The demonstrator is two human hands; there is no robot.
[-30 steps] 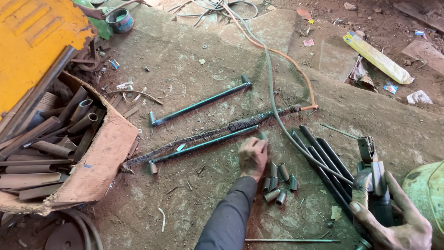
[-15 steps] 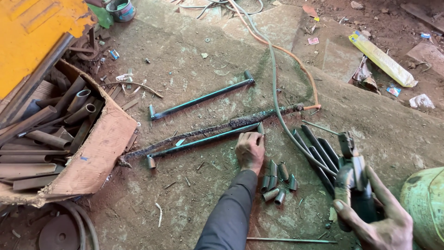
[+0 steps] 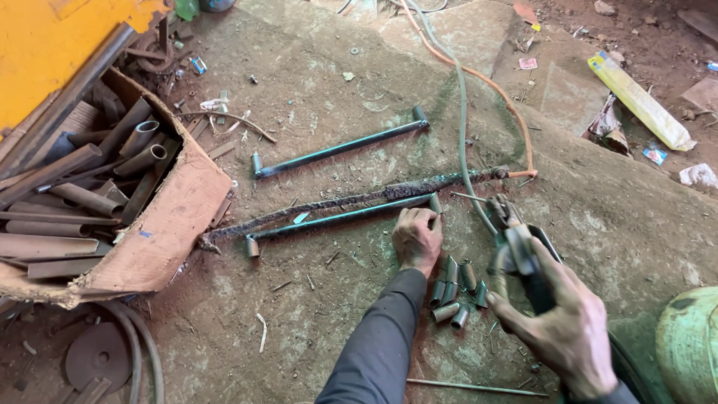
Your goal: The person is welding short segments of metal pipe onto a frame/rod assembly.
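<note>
A thin green rod (image 3: 336,218) with a short tube at each end lies on the dirty ground. My left hand (image 3: 416,238) is curled over its right end, fingers pressed on the end tube. My right hand (image 3: 562,323) grips a dark welding electrode holder (image 3: 516,243), whose tip points up-left and sits just right of that rod end. Several short metal tube pieces (image 3: 453,288) lie between my two hands. A rusty twisted bar (image 3: 359,200) runs alongside the rod, just above it.
A second green rod (image 3: 340,147) lies farther up. A torn cardboard box (image 3: 161,243) of rusty pipes stands at the left under a yellow machine (image 3: 52,45). An orange hose (image 3: 486,82) and grey cable (image 3: 461,127) cross the top. A green cylinder (image 3: 692,352) sits bottom right.
My left hand has moved up from the short tube pieces onto the right end of the rod. My right hand has brought the electrode holder left and upward, closer to that end.
</note>
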